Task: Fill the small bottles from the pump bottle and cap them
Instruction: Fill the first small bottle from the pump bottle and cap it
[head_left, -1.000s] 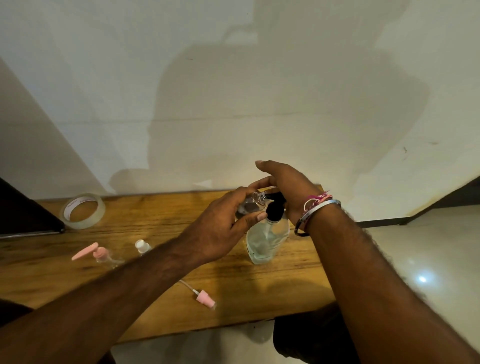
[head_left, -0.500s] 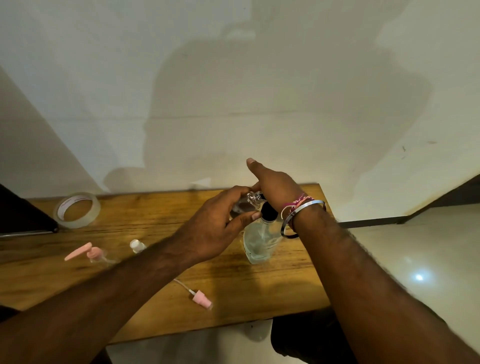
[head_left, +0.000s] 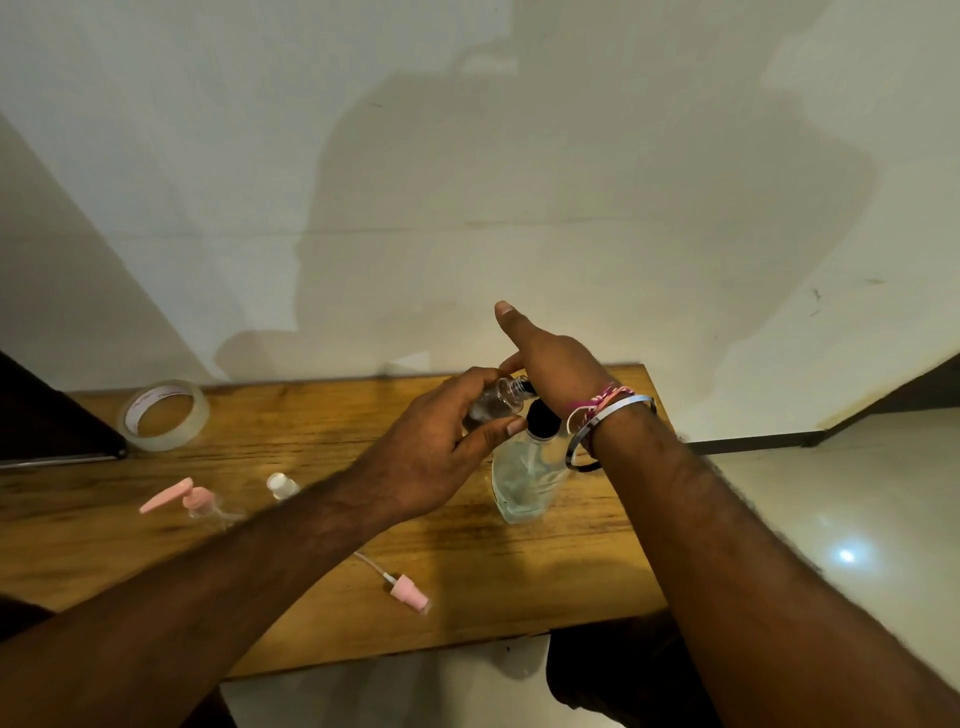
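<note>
Right hand (head_left: 550, 364) has pressed lower on the pump bottle (head_left: 524, 478), fingers straight; left hand (head_left: 447, 441) still grips the small bottle (head_left: 493, 402); wooden table (head_left: 311, 613) at centre frame, white wall (head_left: 467, 182) above

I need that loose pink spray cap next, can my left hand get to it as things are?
Probably not right away: the left hand grips the small clear bottle at the pump. The pink spray cap lies uncovered near the table's front edge, so the path looks free.

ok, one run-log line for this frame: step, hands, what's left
step: filling | left hand: holds small bottle at pump spout | right hand: palm on pump bottle head | pink spray cap: loose on table
</note>
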